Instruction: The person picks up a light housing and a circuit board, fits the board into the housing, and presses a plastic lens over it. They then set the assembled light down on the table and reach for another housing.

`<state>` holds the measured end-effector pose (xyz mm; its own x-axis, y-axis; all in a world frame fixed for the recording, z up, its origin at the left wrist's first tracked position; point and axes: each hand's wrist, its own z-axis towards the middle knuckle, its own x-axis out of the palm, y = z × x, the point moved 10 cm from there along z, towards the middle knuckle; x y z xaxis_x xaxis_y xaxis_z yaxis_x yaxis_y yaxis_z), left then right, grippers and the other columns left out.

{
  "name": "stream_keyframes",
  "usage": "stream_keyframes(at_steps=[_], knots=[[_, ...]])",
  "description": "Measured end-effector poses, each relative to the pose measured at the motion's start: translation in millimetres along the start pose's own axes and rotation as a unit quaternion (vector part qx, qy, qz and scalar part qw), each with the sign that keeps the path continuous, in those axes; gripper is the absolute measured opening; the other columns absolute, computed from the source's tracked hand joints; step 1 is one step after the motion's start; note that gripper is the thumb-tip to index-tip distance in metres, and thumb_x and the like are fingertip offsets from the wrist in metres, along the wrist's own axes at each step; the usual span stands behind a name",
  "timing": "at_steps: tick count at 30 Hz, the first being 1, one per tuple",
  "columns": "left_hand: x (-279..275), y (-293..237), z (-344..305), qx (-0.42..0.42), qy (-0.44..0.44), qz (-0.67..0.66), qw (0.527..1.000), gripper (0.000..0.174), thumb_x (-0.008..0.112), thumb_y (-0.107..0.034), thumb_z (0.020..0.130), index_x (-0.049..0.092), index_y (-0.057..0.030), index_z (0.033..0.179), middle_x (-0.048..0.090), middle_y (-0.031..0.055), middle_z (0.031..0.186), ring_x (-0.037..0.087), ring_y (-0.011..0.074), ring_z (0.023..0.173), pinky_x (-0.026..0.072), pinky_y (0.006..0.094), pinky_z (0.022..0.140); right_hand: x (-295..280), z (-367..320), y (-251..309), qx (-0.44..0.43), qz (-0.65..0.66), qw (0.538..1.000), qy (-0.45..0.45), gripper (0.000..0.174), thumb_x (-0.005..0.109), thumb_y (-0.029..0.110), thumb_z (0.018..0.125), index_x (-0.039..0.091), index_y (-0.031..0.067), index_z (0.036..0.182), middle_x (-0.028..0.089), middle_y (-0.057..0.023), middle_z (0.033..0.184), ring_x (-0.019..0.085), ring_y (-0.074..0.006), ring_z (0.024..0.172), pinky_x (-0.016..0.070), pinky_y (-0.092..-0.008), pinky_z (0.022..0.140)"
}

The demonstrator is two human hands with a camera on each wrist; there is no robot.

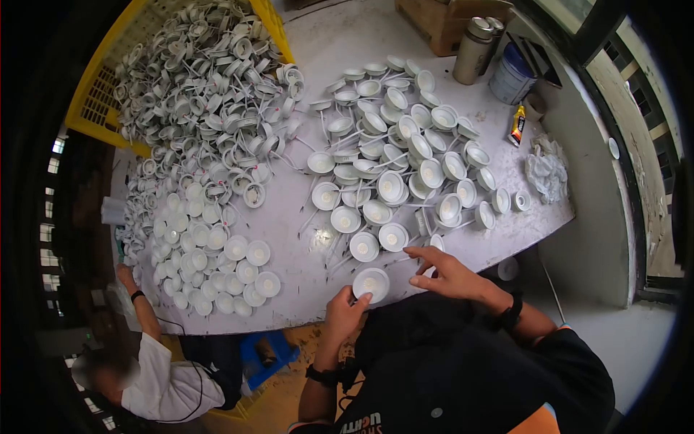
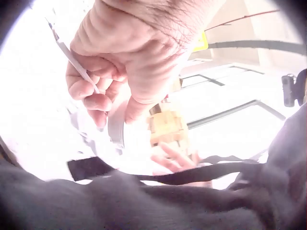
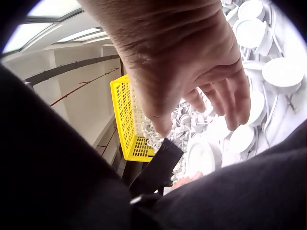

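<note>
My left hand (image 1: 343, 316) pinches a white round downlight (image 1: 371, 285) at its rim, near the table's front edge, its pale face turned up. In the left wrist view the thumb and fingers hold the light's edge, and a thin white cable (image 2: 76, 64) passes along the fingers. My right hand (image 1: 454, 276) is just right of it, fingers extended and loosely bent with nothing between them. In the right wrist view its fingertips (image 3: 243, 112) overlap the loose downlights behind. A group of white downlights (image 1: 391, 186) with cables lies beyond both hands.
A yellow crate (image 1: 94, 101) spills a heap of white fittings (image 1: 210, 94) at the back left. Stacked downlights (image 1: 267, 283) lie front left, where another person (image 1: 166, 376) sits. A flask (image 1: 473, 50), tub (image 1: 512, 76), glue tube (image 1: 517, 126) and crumpled plastic (image 1: 546, 170) stand right.
</note>
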<state>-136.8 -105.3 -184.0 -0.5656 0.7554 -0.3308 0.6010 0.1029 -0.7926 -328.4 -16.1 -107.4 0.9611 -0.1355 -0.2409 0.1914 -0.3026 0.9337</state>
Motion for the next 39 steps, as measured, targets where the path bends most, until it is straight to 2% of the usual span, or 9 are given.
stream_keyframes(at_steps=[4,12,19,22,25,29,34,35,39], knots=[[2.9,50.5,19.3,-0.068,0.039,0.036,0.996,0.032,0.063,-0.027,0.081,0.06,0.0033,0.091,0.063,0.0129,0.077,0.058,0.0145,0.071,0.0446,0.0292,0.064,-4.8,1.3,-21.9,0.034,-0.009,0.999,-0.025,0.041,0.057,0.021,0.086,0.049,0.003,0.122,0.057,-0.0144,0.108,0.059,-0.0211,0.09,0.0483,-0.0323,0.075],[19.6,22.6,60.9,0.127,-0.025,0.187,0.974,0.036,0.068,-0.031,0.073,0.061,0.0039,0.079,0.058,0.0208,0.077,0.055,0.0353,0.074,0.0439,0.0413,0.066,-5.9,3.8,-19.1,0.034,-0.053,0.998,-0.017,0.031,0.057,0.013,0.084,0.055,0.0034,0.113,0.06,-0.0117,0.101,0.06,-0.0196,0.084,0.0491,-0.0311,0.072],[-7.7,-16.9,47.8,0.191,-0.13,0.209,0.95,0.029,0.064,-0.027,0.079,0.062,-0.0002,0.09,0.059,0.0188,0.087,0.056,0.0339,0.086,0.0443,0.0391,0.077,-7.2,15.9,-22.7,0.024,-0.063,0.997,-0.031,0.029,0.061,0.011,0.081,0.058,0.0022,0.108,0.062,-0.013,0.091,0.061,-0.0219,0.077,0.0497,-0.0316,0.068],[-35.1,-20.4,46.7,0.15,-0.113,0.114,0.976,0.028,0.06,-0.026,0.083,0.061,0.0002,0.092,0.061,0.0181,0.087,0.058,0.0325,0.083,0.0459,0.0369,0.075,-4.7,19.6,-32.0,0.049,-0.064,0.996,-0.031,0.028,0.061,0.011,0.081,0.058,0.003,0.107,0.062,-0.013,0.091,0.061,-0.0213,0.076,0.0494,-0.0311,0.068],[-98.7,12.8,83.6,0.042,-0.166,-0.043,0.984,0.025,0.054,-0.024,0.088,0.061,0.0001,0.094,0.063,0.0074,0.08,0.06,0.0148,0.063,0.047,0.0246,0.058,-3.2,24.4,-31.9,0.056,-0.057,0.996,-0.041,0.028,0.061,0.011,0.081,0.058,0.0032,0.107,0.061,-0.013,0.092,0.061,-0.0212,0.076,0.0493,-0.0308,0.069],[-209.2,31.5,139.7,0.008,-0.311,-0.259,0.914,0.023,0.059,-0.021,0.084,0.058,-0.0031,0.099,0.06,0.004,0.082,0.057,0.0116,0.065,0.0459,0.0224,0.052,-3.8,29.1,-25.0,0.072,-0.065,0.994,-0.047,0.028,0.061,0.01,0.08,0.058,0.0034,0.107,0.061,-0.0137,0.093,0.061,-0.0224,0.077,0.0492,-0.0307,0.069],[-295.7,75.1,220.0,0.033,-0.479,0.028,0.877,0.041,0.069,-0.023,0.07,0.057,0.0015,0.1,0.059,0.0197,0.102,0.06,0.0319,0.087,0.0489,0.0389,0.071,-7.8,30.5,-28.7,0.09,-0.073,0.991,-0.062,0.028,0.061,0.009,0.079,0.059,0.0034,0.106,0.062,-0.0142,0.095,0.062,-0.0236,0.081,0.0497,-0.0308,0.071],[-294.9,77.7,230.1,-0.018,-0.447,0.011,0.894,0.045,0.069,-0.027,0.068,0.057,0.0021,0.099,0.058,0.0232,0.106,0.057,0.0383,0.095,0.0445,0.0411,0.084,-9.3,29.8,-31.6,0.097,-0.072,0.99,-0.066,0.028,0.062,0.009,0.079,0.059,0.0035,0.106,0.062,-0.014,0.094,0.062,-0.0234,0.082,0.0496,-0.0307,0.071],[-285.3,64.1,249.8,-0.08,-0.327,0.116,0.935,0.043,0.067,-0.028,0.07,0.057,0.0043,0.096,0.063,0.0206,0.095,0.063,0.0328,0.081,0.0473,0.0404,0.078,-14.6,30.6,-30.3,0.094,-0.08,0.989,-0.082,0.028,0.062,0.009,0.079,0.059,0.0036,0.106,0.062,-0.0136,0.092,0.062,-0.0233,0.082,0.0494,-0.0303,0.07]])
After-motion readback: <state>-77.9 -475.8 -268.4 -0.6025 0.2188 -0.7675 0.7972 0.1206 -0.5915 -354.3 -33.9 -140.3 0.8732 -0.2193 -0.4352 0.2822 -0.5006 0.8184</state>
